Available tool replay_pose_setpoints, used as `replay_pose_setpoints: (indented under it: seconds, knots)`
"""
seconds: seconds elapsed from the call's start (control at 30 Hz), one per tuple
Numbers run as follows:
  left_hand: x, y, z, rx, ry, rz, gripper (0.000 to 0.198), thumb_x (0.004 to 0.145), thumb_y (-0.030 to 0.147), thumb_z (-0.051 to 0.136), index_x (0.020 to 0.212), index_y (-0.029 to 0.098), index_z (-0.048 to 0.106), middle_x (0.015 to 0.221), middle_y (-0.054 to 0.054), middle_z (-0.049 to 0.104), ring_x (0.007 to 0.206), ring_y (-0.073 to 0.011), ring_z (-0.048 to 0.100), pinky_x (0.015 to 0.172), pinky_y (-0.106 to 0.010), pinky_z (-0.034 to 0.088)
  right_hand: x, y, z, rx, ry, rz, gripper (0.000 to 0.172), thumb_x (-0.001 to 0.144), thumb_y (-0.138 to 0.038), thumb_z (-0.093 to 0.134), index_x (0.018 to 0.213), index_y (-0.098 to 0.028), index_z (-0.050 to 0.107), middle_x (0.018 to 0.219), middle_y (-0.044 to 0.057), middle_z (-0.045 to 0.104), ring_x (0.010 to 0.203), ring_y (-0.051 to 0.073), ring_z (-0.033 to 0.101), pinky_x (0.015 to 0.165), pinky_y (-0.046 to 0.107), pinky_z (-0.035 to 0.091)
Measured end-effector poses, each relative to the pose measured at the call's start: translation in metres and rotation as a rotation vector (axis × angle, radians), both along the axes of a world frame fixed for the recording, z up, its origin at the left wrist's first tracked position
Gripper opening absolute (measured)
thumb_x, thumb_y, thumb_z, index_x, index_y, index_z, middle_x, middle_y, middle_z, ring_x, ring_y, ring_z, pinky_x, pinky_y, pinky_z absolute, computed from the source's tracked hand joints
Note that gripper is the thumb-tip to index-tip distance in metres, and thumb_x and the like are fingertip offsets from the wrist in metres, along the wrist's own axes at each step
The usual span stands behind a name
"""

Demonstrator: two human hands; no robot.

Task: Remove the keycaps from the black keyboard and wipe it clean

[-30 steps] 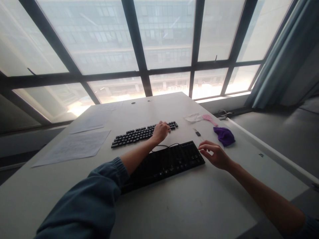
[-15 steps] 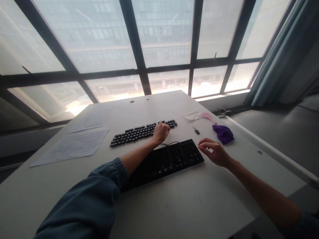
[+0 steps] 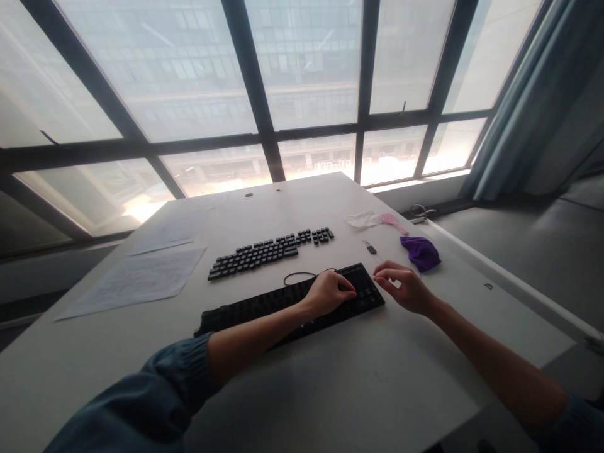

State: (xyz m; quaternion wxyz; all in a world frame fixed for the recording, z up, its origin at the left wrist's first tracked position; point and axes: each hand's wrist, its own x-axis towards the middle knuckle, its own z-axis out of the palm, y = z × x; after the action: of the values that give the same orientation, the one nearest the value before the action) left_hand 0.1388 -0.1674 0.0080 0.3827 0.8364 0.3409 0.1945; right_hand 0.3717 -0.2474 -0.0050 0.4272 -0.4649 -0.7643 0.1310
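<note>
My left hand (image 3: 329, 293) is over the right part of a black keyboard (image 3: 255, 307), its thumb and fingers pinched together at the number-pad end. Whatever is in that pinch is too small to make out. Close to the keyboard's right end, my right hand (image 3: 404, 288) hovers with thumb and forefinger tips drawn together; I cannot make out anything between them. Behind the keyboard, loose black keycaps (image 3: 264, 255) lie in keyboard-like rows on the white table (image 3: 358, 390). A small tool with a dark middle and thin wire ends (image 3: 372, 250) lies just beyond my right hand.
A purple cloth (image 3: 422, 253), a pink brush (image 3: 391, 221) and a crumpled white tissue (image 3: 363, 219) lie at the table's right side. Paper sheets (image 3: 136, 283) lie on the left. A cable loop (image 3: 298, 275) shows behind the keyboard. Large windows stand beyond the table.
My left hand has come back from the loose keycaps toward me and to the right, onto the keyboard's number-pad end. The right hand has barely moved.
</note>
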Motion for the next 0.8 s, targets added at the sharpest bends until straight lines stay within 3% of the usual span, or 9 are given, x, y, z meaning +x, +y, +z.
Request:
replay_pose_setpoints:
  seconds: [0.27,0.47,0.8]
  knots:
    - [0.001,-0.004,-0.008,0.255,0.003,-0.049,0.005,0.077,0.025,0.075,0.077,0.023,0.08,0.083,-0.001,0.077,0.081,-0.0181,0.065,0.09,-0.032,0.047,-0.001,0.0,0.0,-0.02,-0.007,-0.002,0.02,0.098,-0.029,0.054,0.086,-0.02,0.067,0.095,0.007,0.066,0.084,0.018,0.062,0.073,0.031,0.051]
    - [-0.001,-0.018,-0.009,0.513,0.023,-0.139,0.01,0.084,0.023,0.07,0.081,0.023,0.079,0.09,-0.003,0.077,0.083,-0.0197,0.058,0.079,-0.032,0.045,-0.001,0.0,-0.002,-0.013,-0.016,-0.002,0.02,0.098,-0.03,0.054,0.085,-0.02,0.067,0.095,0.008,0.067,0.084,0.019,0.062,0.079,0.034,0.052]
    - [0.0,-0.016,-0.013,0.387,-0.035,-0.042,0.004,0.078,0.019,0.074,0.077,0.021,0.077,0.088,-0.002,0.076,0.083,-0.0184,0.061,0.086,-0.033,0.045,-0.003,-0.002,0.003,-0.015,-0.016,0.004,0.022,0.097,-0.03,0.054,0.085,-0.019,0.068,0.095,0.008,0.067,0.084,0.019,0.063,0.077,0.033,0.053]
